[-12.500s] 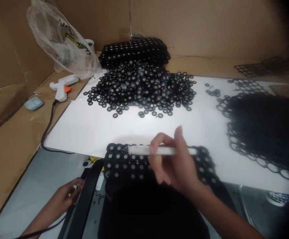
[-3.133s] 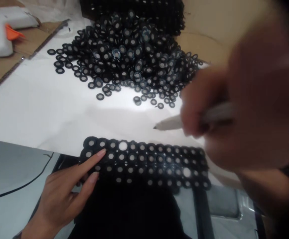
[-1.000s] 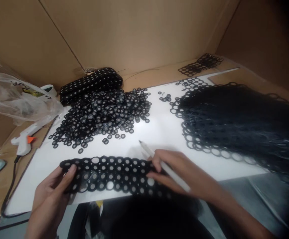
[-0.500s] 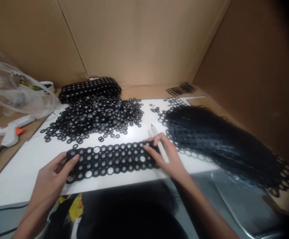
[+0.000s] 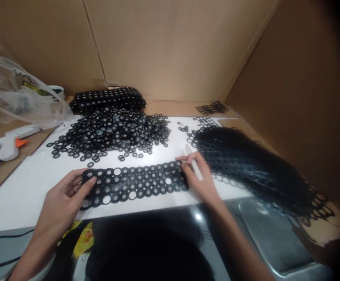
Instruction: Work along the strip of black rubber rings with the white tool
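A black strip of joined rings (image 5: pixel 137 181), several rows deep with pale round centres, is stretched between my hands just above the white board (image 5: pixel 55 207). My left hand (image 5: pixel 67 191) pinches its left end, thumb on top. At the right end, my right hand (image 5: pixel 197 175) grips the strip between thumb and fingers. A white pen-like tool (image 5: pixel 195 166) is tucked in that same hand, its tip pointing up and away. A few openings in the strip show bright white. Behind it lies a heap of loose black rings (image 5: pixel 114 130).
A black ring netting (image 5: pixel 254 171) spreads over the right side. Stacked dotted black strips (image 5: pixel 108 97) lie at the back. On the left are a white glue gun (image 5: pixel 10 144) with an orange trigger and a clear plastic bag (image 5: pixel 20 93). Cardboard walls (image 5: pixel 164 50) enclose the table.
The right hand has shifted slightly right along the strip, its thumb now nearer the end. The strip looks flatter and more spread. The view has moved a little.
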The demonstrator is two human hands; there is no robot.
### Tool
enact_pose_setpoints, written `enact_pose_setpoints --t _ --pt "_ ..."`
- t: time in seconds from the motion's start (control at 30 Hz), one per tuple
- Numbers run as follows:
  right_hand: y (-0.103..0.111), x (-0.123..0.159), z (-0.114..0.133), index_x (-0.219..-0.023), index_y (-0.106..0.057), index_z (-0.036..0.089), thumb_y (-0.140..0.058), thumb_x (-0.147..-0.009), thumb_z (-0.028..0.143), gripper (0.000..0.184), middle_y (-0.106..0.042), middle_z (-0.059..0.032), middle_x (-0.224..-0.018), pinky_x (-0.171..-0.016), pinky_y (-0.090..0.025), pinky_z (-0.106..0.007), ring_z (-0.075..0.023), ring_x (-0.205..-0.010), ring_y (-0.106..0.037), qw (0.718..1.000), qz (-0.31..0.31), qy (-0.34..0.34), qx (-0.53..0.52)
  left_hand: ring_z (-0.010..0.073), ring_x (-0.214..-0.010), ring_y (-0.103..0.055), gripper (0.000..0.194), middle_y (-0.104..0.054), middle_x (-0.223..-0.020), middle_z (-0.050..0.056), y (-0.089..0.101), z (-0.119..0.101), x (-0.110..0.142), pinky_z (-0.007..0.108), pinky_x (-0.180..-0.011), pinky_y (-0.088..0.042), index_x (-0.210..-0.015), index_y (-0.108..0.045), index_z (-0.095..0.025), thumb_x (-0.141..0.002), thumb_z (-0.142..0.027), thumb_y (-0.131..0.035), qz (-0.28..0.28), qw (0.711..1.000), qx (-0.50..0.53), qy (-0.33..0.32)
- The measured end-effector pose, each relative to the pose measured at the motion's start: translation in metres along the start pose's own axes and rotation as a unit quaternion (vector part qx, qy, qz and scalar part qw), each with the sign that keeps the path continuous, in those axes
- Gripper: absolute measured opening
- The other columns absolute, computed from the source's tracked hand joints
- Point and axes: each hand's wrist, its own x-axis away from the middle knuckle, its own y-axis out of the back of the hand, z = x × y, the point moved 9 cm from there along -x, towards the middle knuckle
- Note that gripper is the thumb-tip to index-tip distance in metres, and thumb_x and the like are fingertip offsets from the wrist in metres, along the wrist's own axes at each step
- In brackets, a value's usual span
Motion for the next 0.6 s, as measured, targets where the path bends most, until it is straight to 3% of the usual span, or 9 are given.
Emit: enact_pose_setpoints --t 0.37,0.6 --pt "0.0004 0.0007 -0.0027 -0.094 -0.047 0.028 -0.062 -0.103 0.029 0.017 -0.081 -0.0072 -0.118 -0.103 -0.049 -0.044 -0.0290 -0.118 -0.073 1.000 0.003 -0.018 -0.007 0.0291 -0.110 -0.075 0.055 -0.079 -0.110 -0.001 0.0013 0.0089 -0.0004 0.035 -0.094 -0.062 -0.116 -0.073 -0.031 -0.081 -0.073 -0.079 0.002 1.000 -0.011 0.024" --pt "0.0004 0.0008 -0.0017 -0.095 -0.049 0.028 -0.062 -0.104 0.030 0.016 -0.081 -0.0068 -0.118 -0.102 -0.050 -0.045 -0.0296 -0.117 -0.072 1.000 0.001 -0.017 -0.004 0.0283 -0.097 -0.075 0.053 -0.079 -0.103 0.003 0.0029 0.0073 -0.0011 0.035 -0.077 -0.063 -0.112 -0.075 -0.030 -0.082 -0.073 -0.077 -0.001 0.999 -0.029 0.021"
